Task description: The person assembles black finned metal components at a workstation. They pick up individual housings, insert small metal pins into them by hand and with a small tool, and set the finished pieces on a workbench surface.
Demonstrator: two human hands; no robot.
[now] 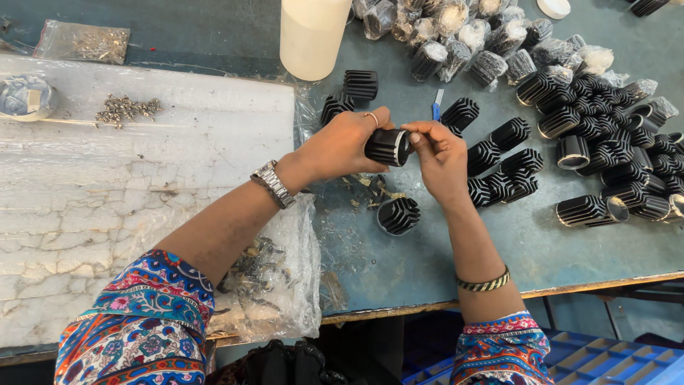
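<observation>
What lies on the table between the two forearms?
A black finned cylinder and some scraps lie between the forearms on the blue-grey table, in the head view.

The scene is viewed steeply downward from head height, close above the blue-grey table (399, 264), facing across it.

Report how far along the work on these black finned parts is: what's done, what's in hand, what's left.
Looks done: probably the bare finned cylinders lying unwrapped near the hands, with a bigger bare heap at right. In hand: the left hand grips one finned cylinder while the right hand works at its open end. Left: apparently the plastic-wrapped pieces at the top. Which pile counts as finished is a guess.
</observation>
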